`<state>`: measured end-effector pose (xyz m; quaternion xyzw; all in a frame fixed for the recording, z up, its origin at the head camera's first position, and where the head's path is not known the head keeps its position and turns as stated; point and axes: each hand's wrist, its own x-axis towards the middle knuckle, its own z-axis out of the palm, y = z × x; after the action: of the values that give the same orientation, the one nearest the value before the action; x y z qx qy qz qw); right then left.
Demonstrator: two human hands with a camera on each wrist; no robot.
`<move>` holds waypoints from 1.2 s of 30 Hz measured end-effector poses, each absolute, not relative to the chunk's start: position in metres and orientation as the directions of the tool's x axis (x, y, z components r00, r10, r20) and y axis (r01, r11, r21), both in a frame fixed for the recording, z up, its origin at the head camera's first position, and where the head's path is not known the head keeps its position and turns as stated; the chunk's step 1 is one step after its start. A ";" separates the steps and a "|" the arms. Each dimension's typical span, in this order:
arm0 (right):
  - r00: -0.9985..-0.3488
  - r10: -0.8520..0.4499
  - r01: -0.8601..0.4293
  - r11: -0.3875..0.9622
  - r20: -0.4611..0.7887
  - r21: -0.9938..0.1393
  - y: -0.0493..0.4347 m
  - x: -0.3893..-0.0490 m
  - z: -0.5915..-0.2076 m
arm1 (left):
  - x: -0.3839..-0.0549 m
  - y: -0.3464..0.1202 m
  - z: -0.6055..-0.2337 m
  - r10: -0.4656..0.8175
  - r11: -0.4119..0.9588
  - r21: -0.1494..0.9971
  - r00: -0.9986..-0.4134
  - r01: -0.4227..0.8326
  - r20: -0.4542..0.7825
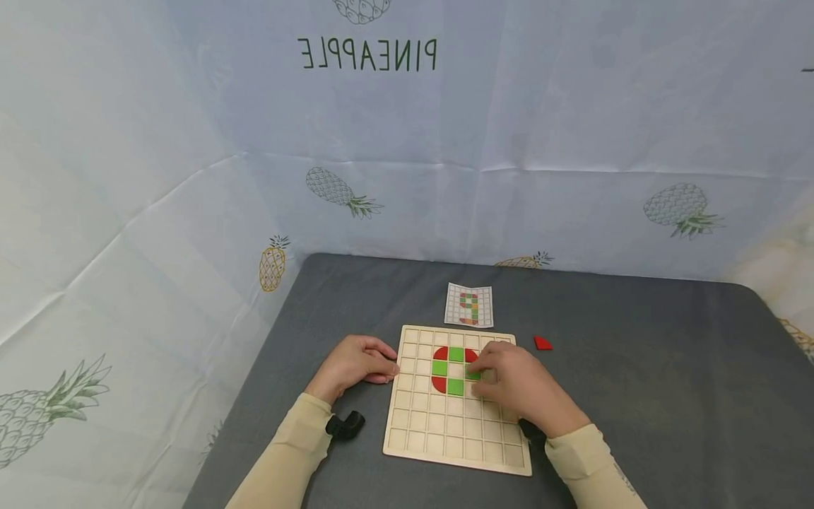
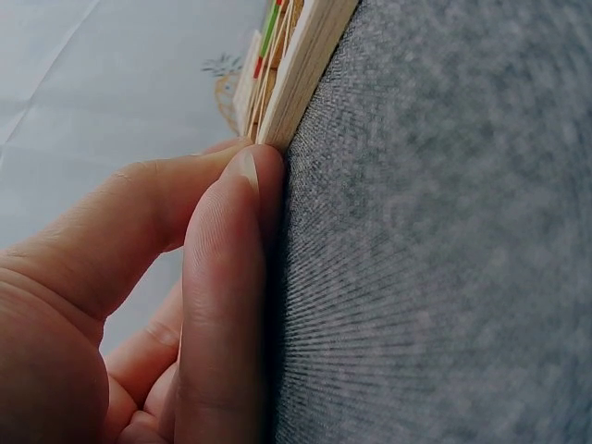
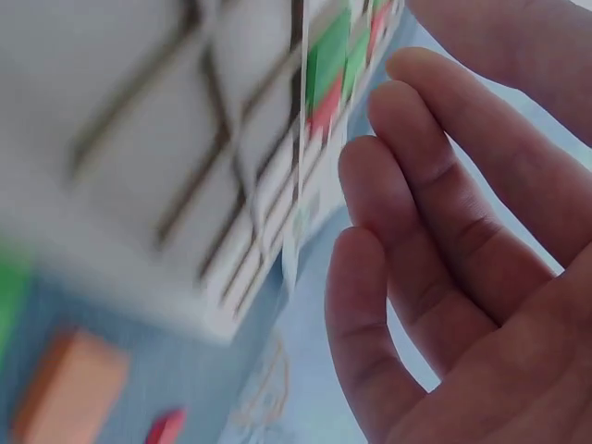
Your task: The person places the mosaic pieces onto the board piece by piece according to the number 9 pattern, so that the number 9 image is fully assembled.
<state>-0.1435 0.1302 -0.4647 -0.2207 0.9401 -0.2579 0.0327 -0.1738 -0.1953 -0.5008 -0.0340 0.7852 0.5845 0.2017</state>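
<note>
A wooden grid board (image 1: 416,442) lies on the table, its squares partly filled with green square tiles (image 1: 456,354) and red quarter-round tiles (image 1: 439,384) in a ring. My left hand (image 1: 354,364) pinches the board's left edge between thumb and finger, as the left wrist view shows close up. Over the right part of the board is my right hand (image 1: 518,382), fingers slightly bent and thumb apart. Its fingertips are right at the green tile (image 1: 473,375) on the ring's right side, partly covering it. In the right wrist view nothing shows between the fingers (image 3: 375,180) and thumb.
Behind the board lies a paper pattern card (image 1: 469,318) with a coloured figure. A loose red quarter-round piece (image 1: 543,343) is right of the board. A blurred orange block (image 3: 69,388) sits beside the board in the right wrist view. A pineapple-print curtain (image 1: 407,127) surrounds the table.
</note>
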 end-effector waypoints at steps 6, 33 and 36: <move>-0.952 -0.305 -0.253 0.829 -0.024 -0.498 0.176 -0.139 -0.455 | -0.173 -0.195 -0.500 0.193 0.314 0.905 -0.914 -0.286 -0.357; -0.961 -0.249 -0.156 0.848 -0.121 -0.507 0.224 -0.135 -0.473 | -0.170 -0.195 -0.500 0.163 0.326 0.895 -0.915 -0.304 -0.370; -0.964 -0.244 -0.159 0.851 -0.108 -0.501 0.227 -0.136 -0.473 | -0.172 -0.194 -0.500 0.172 0.330 0.897 -0.915 -0.294 -0.364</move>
<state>-0.1361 0.2266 -0.4731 -0.1049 0.9583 -0.2520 0.0842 -0.1720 -0.1936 -0.5002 -0.0386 0.7902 0.5773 0.2021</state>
